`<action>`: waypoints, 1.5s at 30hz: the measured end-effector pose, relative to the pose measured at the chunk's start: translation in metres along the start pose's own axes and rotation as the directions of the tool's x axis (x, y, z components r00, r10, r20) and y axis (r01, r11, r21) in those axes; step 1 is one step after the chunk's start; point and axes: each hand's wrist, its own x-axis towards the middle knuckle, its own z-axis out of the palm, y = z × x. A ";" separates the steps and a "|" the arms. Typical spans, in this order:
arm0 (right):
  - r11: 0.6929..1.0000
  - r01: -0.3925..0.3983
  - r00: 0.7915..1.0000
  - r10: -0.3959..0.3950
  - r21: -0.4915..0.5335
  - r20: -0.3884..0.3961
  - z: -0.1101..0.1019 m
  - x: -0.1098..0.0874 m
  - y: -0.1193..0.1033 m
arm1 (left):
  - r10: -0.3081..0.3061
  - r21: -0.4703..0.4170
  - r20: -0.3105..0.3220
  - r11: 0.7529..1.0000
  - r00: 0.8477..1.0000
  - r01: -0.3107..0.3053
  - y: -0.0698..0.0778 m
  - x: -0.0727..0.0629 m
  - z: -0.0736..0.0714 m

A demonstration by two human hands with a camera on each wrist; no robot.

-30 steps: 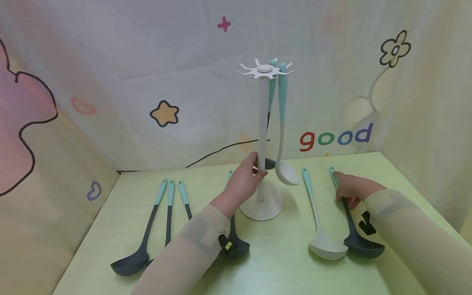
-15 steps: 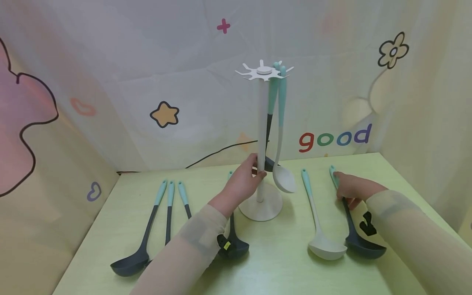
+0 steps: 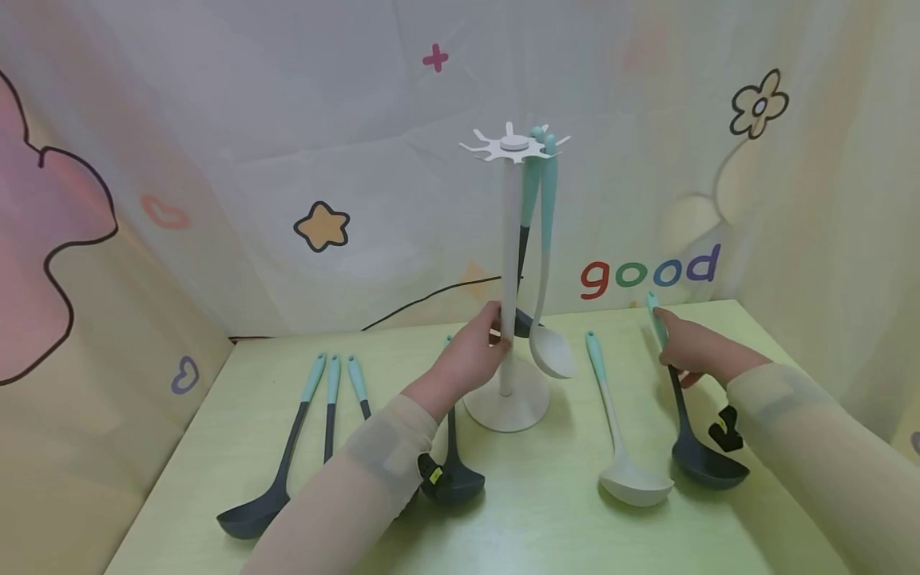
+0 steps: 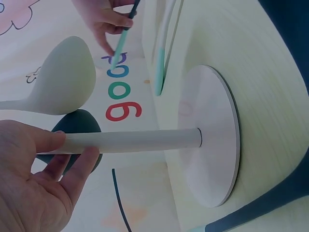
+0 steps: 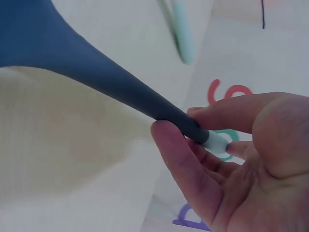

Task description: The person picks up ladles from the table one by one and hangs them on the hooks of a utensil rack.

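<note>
My left hand [image 3: 463, 355] grips the white pole of a utensil stand [image 3: 509, 231], thumb and fingers round its lower part. In the left wrist view the stand's round base [image 4: 210, 174] shows against the table. On the stand's right side hang a white ladle [image 3: 552, 351] and a dark-headed utensil [image 3: 524, 247], both with mint handles. Farther right, my right hand [image 3: 697, 343] pinches a dark ladle [image 3: 707, 463] where its grey shaft meets the mint handle. That handle slants up with its tip past the table's back edge. Close up, thumb and fingers [image 5: 181, 164] close round the shaft.
A white ladle [image 3: 636, 483] lies between the stand and my right hand. Dark ladles with mint handles lie at left, one [image 3: 259, 511] near the side edge, another [image 3: 460, 483] partly under my left forearm. A printed curtain [image 3: 388, 160] backs the table [image 3: 546, 519].
My right hand has moved up and slightly away, raising the dark ladle's handle end. The hanging utensils have swung a little and the stand's top has turned slightly. My left hand keeps its grip.
</note>
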 end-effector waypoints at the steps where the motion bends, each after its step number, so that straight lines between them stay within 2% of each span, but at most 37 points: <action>1: 1.000 0.012 1.000 -0.012 -0.003 -0.011 -0.002 -0.002 -0.002 | 0.001 0.001 0.002 1.000 1.000 -0.001 0.000 0.000 0.000; 10: 0.995 0.101 0.987 -0.103 -0.018 -0.123 -0.017 -0.017 -0.026 | 0.017 0.049 0.023 0.999 1.000 -0.018 0.000 0.000 -0.006; 17: 0.983 0.175 0.956 -0.181 -0.048 -0.232 -0.030 -0.035 -0.053 | 0.017 0.037 0.044 0.999 0.999 -0.019 -0.003 0.005 -0.008; 29: 0.954 0.294 0.865 -0.292 -0.059 -0.409 -0.035 -0.076 -0.109 | 0.047 0.007 0.080 0.999 0.996 -0.048 -0.008 0.010 -0.010; 39: 0.909 0.414 0.797 -0.388 -0.050 -0.462 -0.023 -0.115 -0.153 | 0.040 0.007 0.091 0.999 0.995 -0.040 -0.004 0.011 -0.007; 45: 0.881 0.463 0.749 -0.448 -0.099 -0.489 -0.014 -0.130 -0.169 | 0.043 0.001 0.095 0.999 0.995 -0.043 -0.003 0.012 -0.004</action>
